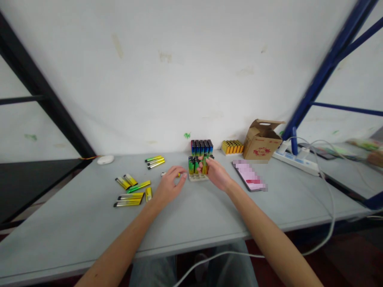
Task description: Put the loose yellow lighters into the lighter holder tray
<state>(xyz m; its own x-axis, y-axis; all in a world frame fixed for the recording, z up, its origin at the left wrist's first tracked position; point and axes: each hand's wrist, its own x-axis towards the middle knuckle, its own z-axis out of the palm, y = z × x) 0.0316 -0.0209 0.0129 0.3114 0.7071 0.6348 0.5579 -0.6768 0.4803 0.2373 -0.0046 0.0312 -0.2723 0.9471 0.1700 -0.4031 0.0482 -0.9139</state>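
My right hand (218, 174) is closed on a yellow-green lighter (205, 165), held upright at the right part of a pale tray (196, 178). Green and yellow lighters (192, 165) with dark tops stand in the left part of that tray. My left hand (171, 184) hovers just left of the tray, fingers curved and the thumb apart from them. Behind it, a lighter (163, 174) shows only in part; its middle is hidden by the fingers.
Blue lighters (202, 147) stand in rows behind the tray, with yellow ones (232, 147) beside a cardboard box (261, 140). Loose lighters (130, 199) lie at left, several more (154, 162) farther back. A phone (247, 175), power strip (302, 161), and white case (105, 160) also rest here.
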